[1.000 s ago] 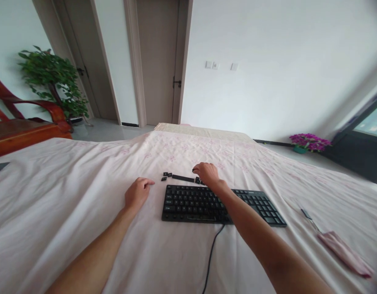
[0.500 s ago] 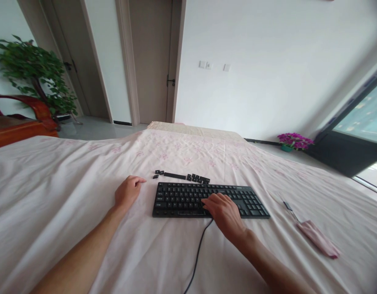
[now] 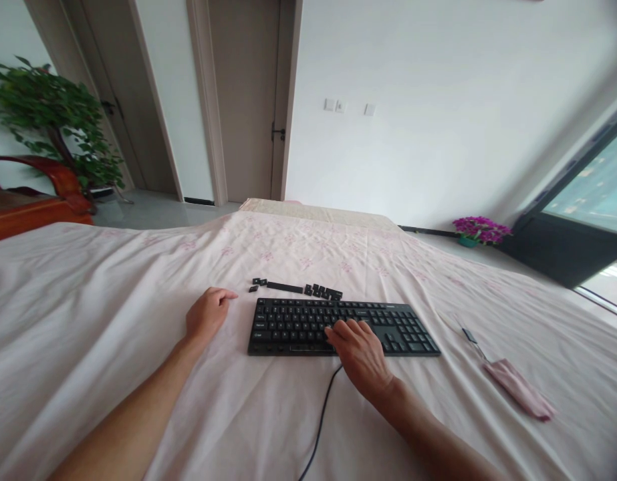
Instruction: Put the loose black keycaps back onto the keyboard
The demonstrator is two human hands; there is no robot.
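A black keyboard (image 3: 288,327) lies on the bedsheet in front of me, with bare slots along its near row. My right hand (image 3: 357,347) rests over its right-middle keys, fingers curled down and thumb toward the left. Whatever is between those fingertips is hidden. To the left of the keyboard, my left hand (image 3: 208,312) lies on the sheet, loosely bent with one finger pointing right and nothing in it. Behind the keyboard are a loose space bar (image 3: 285,287), several small keycaps (image 3: 257,282) on its left and more keycaps (image 3: 321,291) on its right.
A black cable (image 3: 322,414) runs from under the right hand toward me. On the right lie a thin metal tool (image 3: 469,336) and a pink cloth pouch (image 3: 521,389). The creased floral sheet (image 3: 138,280) covers the surface. Potted flowers (image 3: 481,230) stand beyond it.
The right hand stays over the same part of the keyboard, with at most a slight shift. The view has moved a little; the left hand and loose keycaps keep their places.
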